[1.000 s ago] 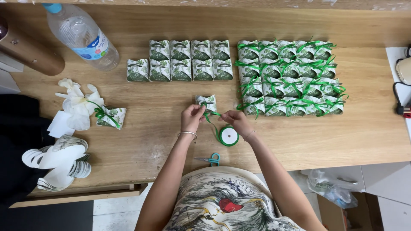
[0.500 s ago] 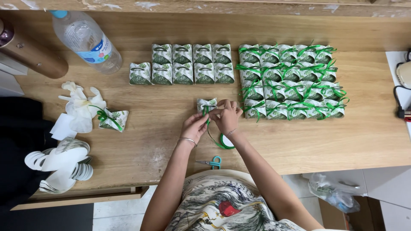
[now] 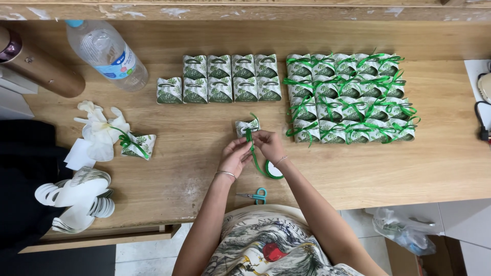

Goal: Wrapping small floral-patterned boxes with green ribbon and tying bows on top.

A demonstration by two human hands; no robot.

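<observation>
Green ribbon (image 3: 250,145) runs through our fingers in the middle of the frame, from the little leafy box (image 3: 247,126) down to its spool (image 3: 273,170). Our left hand (image 3: 235,156) and right hand (image 3: 268,144) both pinch it tight. Small scissors (image 3: 254,194) lie below. Tied boxes (image 3: 350,97) sit at the upper right, plain boxes (image 3: 225,79) above us.

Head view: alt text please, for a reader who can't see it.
Both hands, left hand and right hand, hold green ribbon at a small patterned box on a wooden table; ribbon spool and scissors lie nearby.
</observation>
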